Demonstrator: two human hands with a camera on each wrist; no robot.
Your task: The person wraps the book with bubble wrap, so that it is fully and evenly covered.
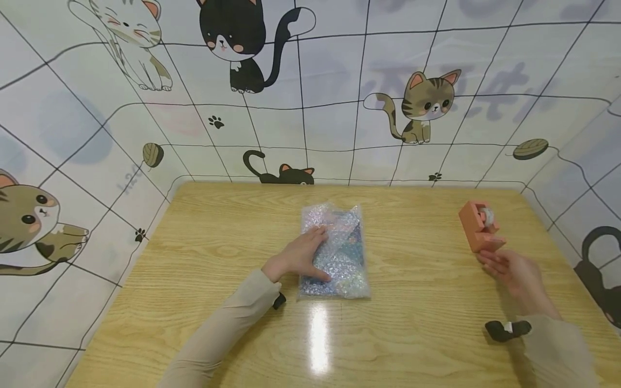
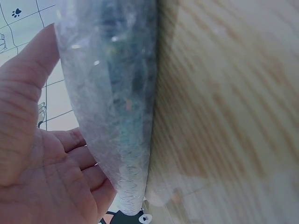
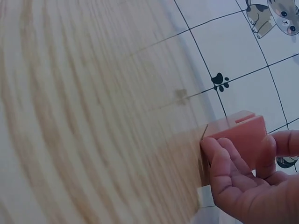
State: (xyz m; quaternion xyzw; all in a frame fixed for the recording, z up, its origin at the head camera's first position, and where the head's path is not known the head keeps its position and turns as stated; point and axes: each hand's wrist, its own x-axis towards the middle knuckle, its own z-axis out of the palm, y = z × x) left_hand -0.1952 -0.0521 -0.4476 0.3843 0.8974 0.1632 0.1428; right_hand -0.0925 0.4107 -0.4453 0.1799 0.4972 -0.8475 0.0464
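A bubble-wrapped flat package (image 1: pixel 342 261) lies on the wooden table near the middle, a bluish, patterned thing showing through the wrap. My left hand (image 1: pixel 297 257) rests on its left part, fingers and thumb spread apart. From the left wrist, the package (image 2: pixel 112 93) appears edge-on against the hand (image 2: pixel 51 168). At the right side stands a coral-pink tape dispenser (image 1: pixel 471 227) with a roll of clear tape (image 1: pixel 487 217). My right hand (image 1: pixel 521 275) is at its near end, fingertips at the base. The right wrist view shows loosely bent fingers beside the dispenser (image 3: pixel 243 140).
The wooden table (image 1: pixel 218 231) ends at a white cloth backdrop (image 1: pixel 330 124) with a grid and cartoon cats, which also runs along the left and right sides. Black straps (image 1: pixel 506 330) are on the wrists, over beige sleeves (image 1: pixel 228 318).
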